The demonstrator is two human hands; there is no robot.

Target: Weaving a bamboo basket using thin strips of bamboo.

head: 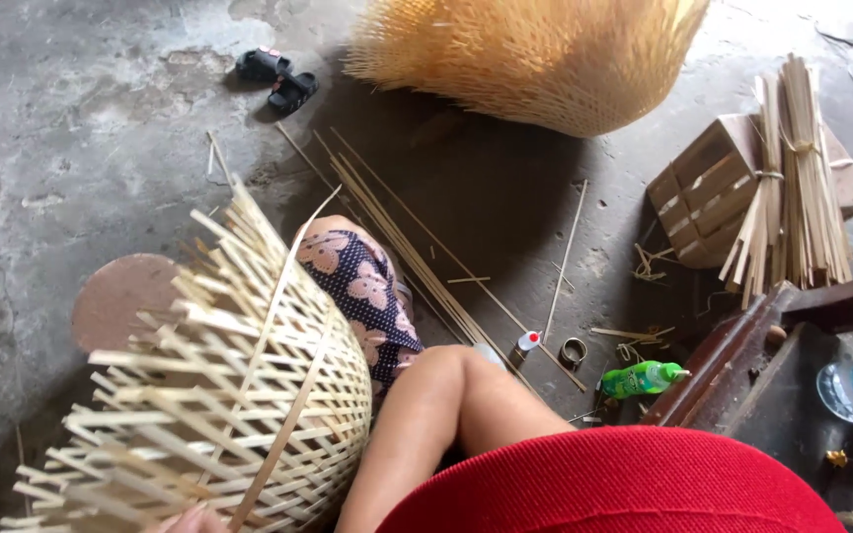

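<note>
A half-woven bamboo basket (219,415) lies on its side in front of me at the lower left, with loose strip ends sticking out around its rim. One long bamboo strip (283,390) runs up across the weave. Only the fingers of my left hand (188,519) show at the bottom edge, closed at the lower end of that strip against the basket. My right hand is out of the frame. A bare bent limb (436,415) and a leg in dark patterned cloth (362,291) lie beside the basket.
A large finished woven basket (535,54) sits at the top. Loose bamboo strips (402,247) lie on the concrete floor. At the right are tied strip bundles (792,188), a wooden crate (703,188), a green bottle (639,378), a tape roll (574,350) and dark sandals (278,77).
</note>
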